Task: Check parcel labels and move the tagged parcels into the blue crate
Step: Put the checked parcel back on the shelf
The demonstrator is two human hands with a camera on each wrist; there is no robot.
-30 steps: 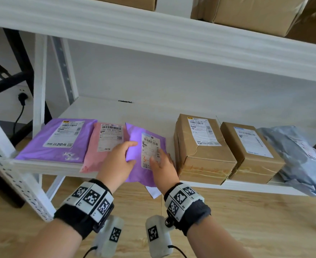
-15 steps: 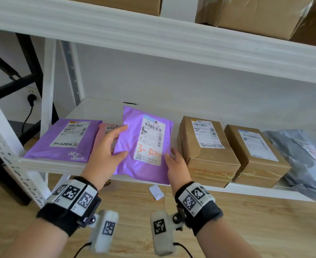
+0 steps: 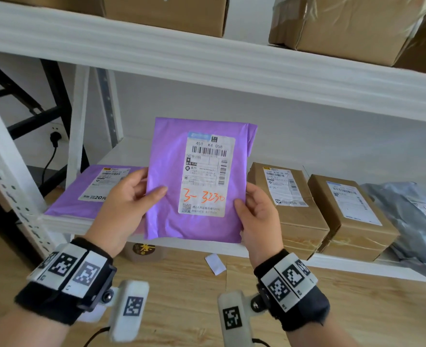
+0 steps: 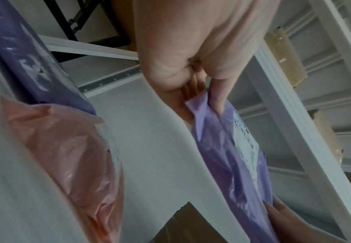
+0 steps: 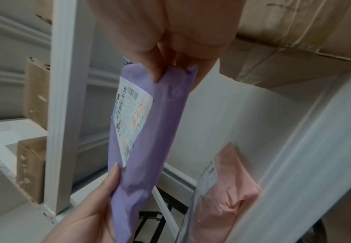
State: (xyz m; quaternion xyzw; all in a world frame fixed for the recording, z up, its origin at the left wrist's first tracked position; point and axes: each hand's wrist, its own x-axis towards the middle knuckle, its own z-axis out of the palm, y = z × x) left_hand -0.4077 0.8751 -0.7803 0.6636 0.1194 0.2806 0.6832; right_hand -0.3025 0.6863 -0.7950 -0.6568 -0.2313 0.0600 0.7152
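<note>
White metal shelving unit [image 3: 207, 58] stands ahead of the hands, its perforated upright [image 3: 4, 176] to their left. Plain white wall [image 3: 307, 136] behind. Light wood-grain floor [image 3: 182, 296] lies beneath them. Black-plugged wall socket [image 3: 55, 140] and black metal frame [image 3: 31, 96] sit far left.

On the middle shelf [image 3: 131, 151]: 2 brown boxes [image 3: 286, 196] [image 3: 349, 211], 1 flat purple mailer [image 3: 81, 194], 1 pink mailer [image 5: 226, 189], 1 grey bag [image 3: 412, 216]. 1 purple mailer [image 3: 197, 181] is held up by 2 hands [image 3: 124, 206] [image 3: 259, 219]. The top shelf [image 3: 207, 58] has perhaps 2 or 3 boxes [image 3: 167, 13], cropped.
</note>
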